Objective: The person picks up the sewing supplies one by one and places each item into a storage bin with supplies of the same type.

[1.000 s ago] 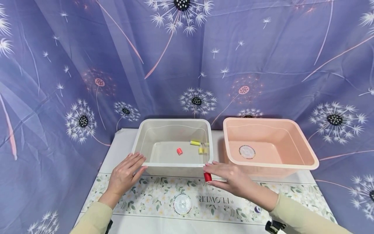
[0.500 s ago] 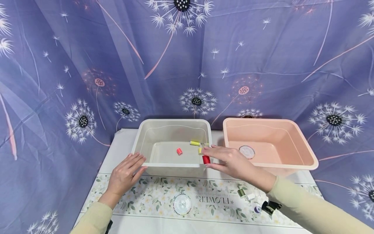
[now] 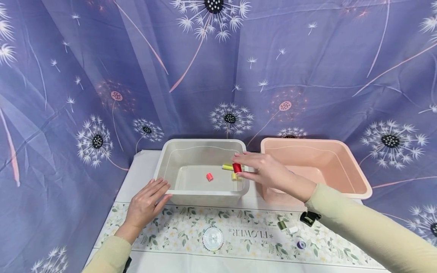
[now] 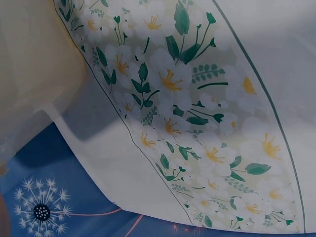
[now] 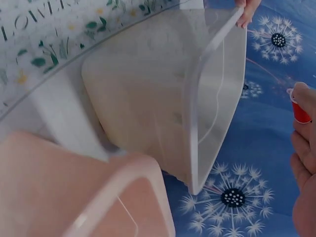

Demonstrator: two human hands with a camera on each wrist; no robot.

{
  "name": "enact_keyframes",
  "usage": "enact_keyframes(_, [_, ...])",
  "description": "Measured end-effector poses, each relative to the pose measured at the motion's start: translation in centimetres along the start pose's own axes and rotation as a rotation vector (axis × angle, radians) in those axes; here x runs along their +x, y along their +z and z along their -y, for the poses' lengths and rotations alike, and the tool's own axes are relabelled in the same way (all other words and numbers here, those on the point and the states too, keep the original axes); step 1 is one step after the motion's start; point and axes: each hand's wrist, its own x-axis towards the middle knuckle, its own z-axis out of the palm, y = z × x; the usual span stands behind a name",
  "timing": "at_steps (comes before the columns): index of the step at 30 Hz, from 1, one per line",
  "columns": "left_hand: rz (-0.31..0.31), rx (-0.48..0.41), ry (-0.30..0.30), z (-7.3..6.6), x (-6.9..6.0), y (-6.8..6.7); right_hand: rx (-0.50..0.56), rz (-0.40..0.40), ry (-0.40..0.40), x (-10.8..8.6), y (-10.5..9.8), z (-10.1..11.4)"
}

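My right hand (image 3: 268, 171) pinches a red thread spool (image 3: 237, 168) between thumb and fingers, above the right side of a grey plastic bin (image 3: 201, 192). The spool (image 5: 300, 112) also shows in the right wrist view. My left hand (image 3: 146, 203) rests on the bin's front left rim with its fingers extended. Inside the bin lie a light red spool (image 3: 209, 177), a long yellow spool (image 3: 227, 167) and a short yellow spool (image 3: 234, 176). The left wrist view shows mostly tablecloth.
A pink bin (image 3: 307, 140) stands to the right, partly behind my right forearm. On the floral cloth lie a dark green spool (image 3: 282, 225), a white spool (image 3: 293, 229), a purple spool (image 3: 301, 244) and a round pin wheel (image 3: 212, 238). A patterned curtain (image 3: 191, 94) hangs behind.
My right hand has lifted the red spool from in front of the grey bin, up and away from me, over its right side. The left hand has not moved.
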Motion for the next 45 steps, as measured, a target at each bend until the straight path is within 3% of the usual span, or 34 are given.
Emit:
enact_keyframes(9, [0.003, 0.010, 0.002, 0.1, -0.2, 0.0, -0.003, 0.073, 0.050, 2.2, -0.6, -1.3])
enact_keyframes(30, [-0.006, 0.011, 0.010, 0.2, -0.3, 0.1, -0.021, 0.123, -0.012, 5.1, 0.7, -3.1])
enact_keyframes(45, [0.002, 0.016, -0.001, 0.0, 0.0, 0.1, -0.086, 0.244, 0.028, 7.8, 2.0, -4.0])
